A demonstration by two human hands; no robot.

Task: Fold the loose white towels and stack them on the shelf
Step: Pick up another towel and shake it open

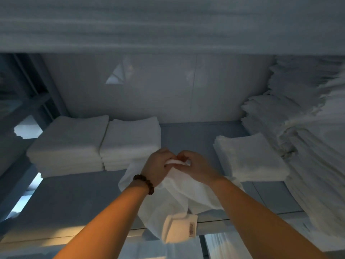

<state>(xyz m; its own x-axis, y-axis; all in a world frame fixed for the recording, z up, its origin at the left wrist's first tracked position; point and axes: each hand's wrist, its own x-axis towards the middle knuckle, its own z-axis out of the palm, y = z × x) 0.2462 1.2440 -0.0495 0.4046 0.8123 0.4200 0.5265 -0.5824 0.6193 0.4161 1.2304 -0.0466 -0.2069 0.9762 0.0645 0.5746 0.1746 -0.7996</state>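
A loose white towel [173, 206] hangs over the front of the grey shelf [74, 199]. Its upper edge is pinched between both hands at the centre of the view. My left hand [158, 165], with a dark bead bracelet on the wrist, grips the edge from the left. My right hand [196, 165] grips it from the right, the fingertips of both hands almost touching. A folded corner of the towel with a small label [192, 228] dangles below the shelf's front edge. Folded white towels lie in two low stacks at the left [69, 144] [130, 141] and one at the right [250, 156].
A tall heap of white towels [302, 131] fills the right end of the shelf. Another shelf of linen [168, 23] hangs close overhead. A grey back wall [168, 86] closes the rear. The metal frame [33, 98] stands at the left. Bare shelf shows between the stacks.
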